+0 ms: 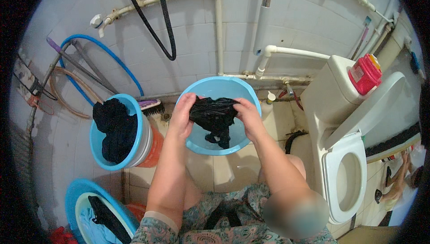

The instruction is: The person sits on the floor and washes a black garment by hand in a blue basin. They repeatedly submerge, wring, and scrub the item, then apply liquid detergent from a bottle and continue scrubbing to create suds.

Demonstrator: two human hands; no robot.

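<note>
Left hand [181, 116] pinching left edge of a black cloth [214, 112]; right hand [247, 115] pinching its right edge, thumb on top. Cloth is spread between them over the blue basin [239, 88], loose end hanging toward the basin's near rim; can't tell if it touches the bottom. Handling, judged: soft, limp, thin, not fragile; probably wet, so a bit heavy and slippery. Best hold: two opposite edges, bunched in fingers and thumbs.

Counts: 2 hands; 1 cloth held; 1 basin under it. Left of basin, 1 blue bucket [96, 147] with 1 black heap [118, 132], pieces not separable. Lower left, 1 blue tub [74, 194] with 1 pale inner bowl [77, 210], holding 1 black piece [107, 217] and 1 light blue cloth [95, 226]. Just beside basin's right rim, 1 pump bottle [267, 106].
</note>
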